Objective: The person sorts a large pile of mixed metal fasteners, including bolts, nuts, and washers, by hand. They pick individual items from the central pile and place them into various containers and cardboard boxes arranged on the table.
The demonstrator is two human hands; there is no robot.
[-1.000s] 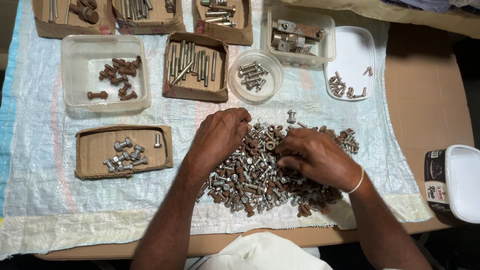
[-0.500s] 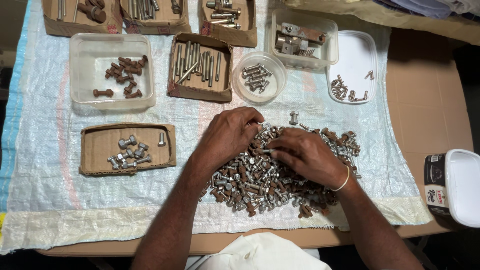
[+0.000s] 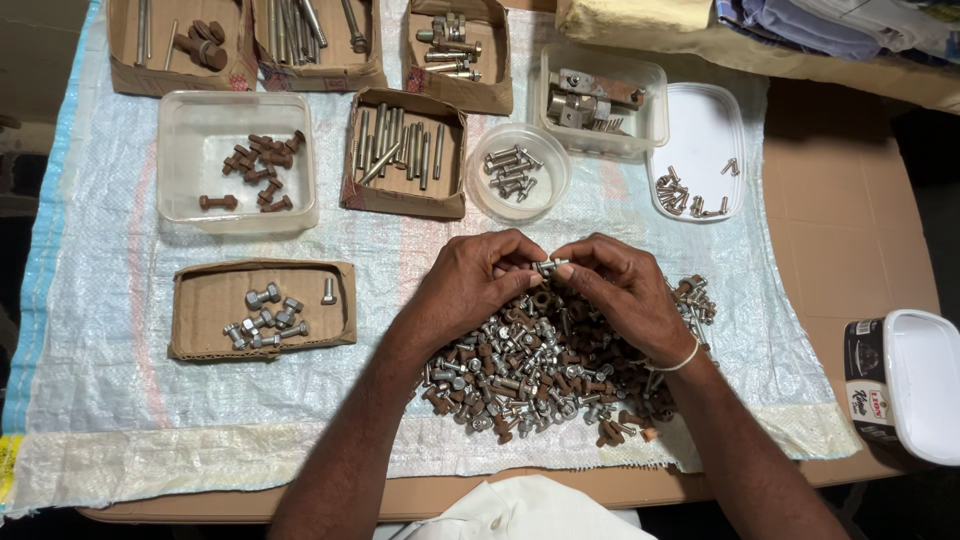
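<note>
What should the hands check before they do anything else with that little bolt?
1. Bolt pinched between both hands: ok, left hand and right hand meet on it.
2. Bolt lifted clear of the pile: ok.
3. Nut on the bolt or not: cannot tell, fingers cover it.
4. Round tub of silvery bolts within view and uncovered: ok.
5. Cardboard tray of short bolts has bare room: ok.
6. Woven sheet lying flat under everything: ok.

Small silver bolt (image 3: pixel 545 267) pinched horizontal, above heap of mixed bolts (image 3: pixel 545 375).
</note>
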